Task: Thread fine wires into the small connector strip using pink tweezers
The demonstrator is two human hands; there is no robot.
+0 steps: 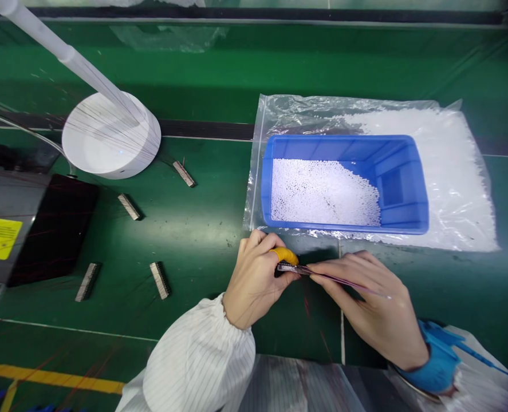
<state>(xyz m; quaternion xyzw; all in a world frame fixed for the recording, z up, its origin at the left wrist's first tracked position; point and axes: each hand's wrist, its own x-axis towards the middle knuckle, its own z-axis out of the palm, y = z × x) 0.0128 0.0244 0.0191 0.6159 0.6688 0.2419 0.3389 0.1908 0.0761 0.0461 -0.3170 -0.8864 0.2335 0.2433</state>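
My left hand (258, 274), with a yellow cover on one finger, is closed on a small dark strip-like part (290, 268). Close on its right, my right hand (369, 297) pinches a thin pinkish tool (348, 281), whose tip meets the part. Just beyond both hands is a blue bin (346, 229) partly filled with small white beads (322, 194). Under the bin lies a clear plastic bag (460, 183) of white material. A blue band (438, 357) circles my right wrist.
Small strip parts (160, 280) lie scattered on the green table (202, 229) at the left. A round white lamp-like device (111, 137) with a long arm stands behind them. At the far left is a dark box (51, 229) with a yellow label.
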